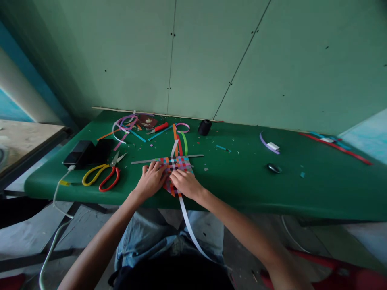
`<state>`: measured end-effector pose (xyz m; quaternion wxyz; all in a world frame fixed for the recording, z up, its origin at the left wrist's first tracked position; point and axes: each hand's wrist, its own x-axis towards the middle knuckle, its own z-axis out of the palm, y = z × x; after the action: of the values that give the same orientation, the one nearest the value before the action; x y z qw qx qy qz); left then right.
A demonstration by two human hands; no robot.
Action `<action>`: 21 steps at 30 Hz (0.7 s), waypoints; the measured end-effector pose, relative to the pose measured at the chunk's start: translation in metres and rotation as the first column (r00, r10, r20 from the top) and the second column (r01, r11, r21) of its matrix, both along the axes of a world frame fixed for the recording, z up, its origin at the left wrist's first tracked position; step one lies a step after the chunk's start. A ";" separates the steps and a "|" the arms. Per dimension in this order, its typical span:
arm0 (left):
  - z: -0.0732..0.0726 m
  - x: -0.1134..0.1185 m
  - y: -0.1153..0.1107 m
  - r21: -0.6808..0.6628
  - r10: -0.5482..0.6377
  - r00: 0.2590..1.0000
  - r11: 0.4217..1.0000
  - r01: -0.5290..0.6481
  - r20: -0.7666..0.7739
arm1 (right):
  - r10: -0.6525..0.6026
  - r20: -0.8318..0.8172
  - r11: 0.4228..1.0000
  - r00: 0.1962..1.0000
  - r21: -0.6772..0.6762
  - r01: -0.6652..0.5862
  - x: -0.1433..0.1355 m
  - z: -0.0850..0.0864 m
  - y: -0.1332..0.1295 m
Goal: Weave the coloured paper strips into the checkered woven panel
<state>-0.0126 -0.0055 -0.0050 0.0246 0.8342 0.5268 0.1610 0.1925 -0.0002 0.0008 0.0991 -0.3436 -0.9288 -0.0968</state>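
A small multicoloured mat woven from flat strips (pixel 185 162) lies at the front edge of the green table. My left hand (pixel 152 177) grips its left side with bent fingers. Over the middle of the weave, my right hand (pixel 186 183) has its fingers drawn together on the mat. From the mat's near edge a long white strip (pixel 189 223) hangs down across my lap. Orange, red and green strips (pixel 185 144) stick out of its far edge, and a grey strip (pixel 142 161) runs crosswise along that side. The fingertips partly cover the weave.
Scissors (pixel 113 169) with yellow and red handles lie open on the left, beside black boxes (pixel 79 153) with a white cable. Loose strips (pixel 125 122) and a red-handled cutter (pixel 160 127) lie behind. A black cylinder (pixel 204 127) and a dark mouse-like object (pixel 273 168) are rightward.
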 end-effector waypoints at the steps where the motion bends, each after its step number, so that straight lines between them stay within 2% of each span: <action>1: 0.000 0.000 0.001 -0.006 0.001 1.000 1.000 -0.001 0.019 | 0.004 0.021 1.000 1.000 0.023 -0.005 0.000 -0.001 0.001; 8: 0.000 0.003 -0.001 -0.023 0.025 0.997 0.999 -0.023 0.079 | 0.123 -0.043 0.992 0.991 0.006 -0.123 0.007 -0.010 0.015; 12: -0.001 0.003 -0.001 -0.024 0.023 0.997 0.999 -0.021 0.077 | 0.161 -0.062 0.987 0.985 0.003 -0.161 0.011 -0.010 0.015; 16: -0.005 0.002 0.002 -0.023 0.024 0.997 0.999 -0.022 0.073 | 0.196 -0.082 0.981 0.977 0.005 -0.196 0.008 -0.010 0.001; 20: -0.009 0.001 0.004 -0.008 0.025 0.996 1.000 -0.025 0.080 | 0.296 -0.127 0.954 0.947 -0.017 -0.301 0.006 -0.008 -0.024; 21: -0.009 0.000 0.004 -0.005 0.015 0.997 1.000 -0.015 0.081 | 0.272 -0.168 0.959 0.948 -0.029 -0.281 0.007 -0.006 -0.028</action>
<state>-0.0122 -0.0017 -0.0141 0.0465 0.8231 0.5319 0.1935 0.1998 -0.0282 -0.0054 0.1778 -0.2193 -0.9589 -0.0295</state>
